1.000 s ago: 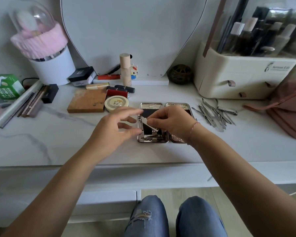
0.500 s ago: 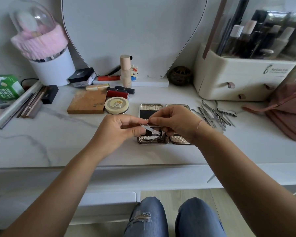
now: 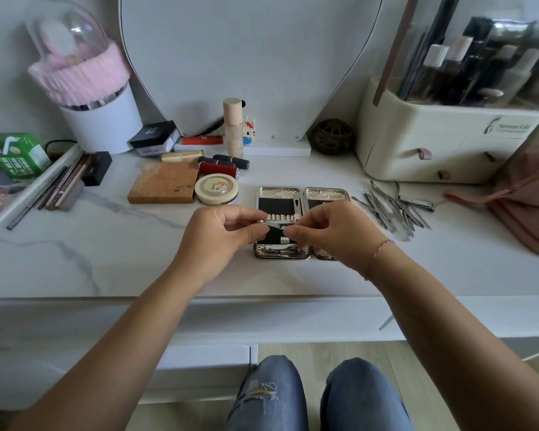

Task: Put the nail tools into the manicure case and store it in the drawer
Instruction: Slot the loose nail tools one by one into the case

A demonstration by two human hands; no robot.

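- left hand (image 3: 223, 236) pinches one end of a small metal nail tool (image 3: 274, 224), fingers curled; the tool spans the gap to the other hand
- manicure case (image 3: 280, 194) lies open and flat on the worktop (image 3: 122, 253) beneath; one tool in its near left half
- right hand (image 3: 333, 233) grips the tool's other end
- loose nail tools (image 3: 392, 208) piled right of the case

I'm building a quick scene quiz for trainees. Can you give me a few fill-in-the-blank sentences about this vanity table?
1. The manicure case lies ____ on the table.
2. Both hands, left hand and right hand, hold one small ____ tool.
3. The loose nail tools lie to the ____ of the case.

Missing words: open; metal; right
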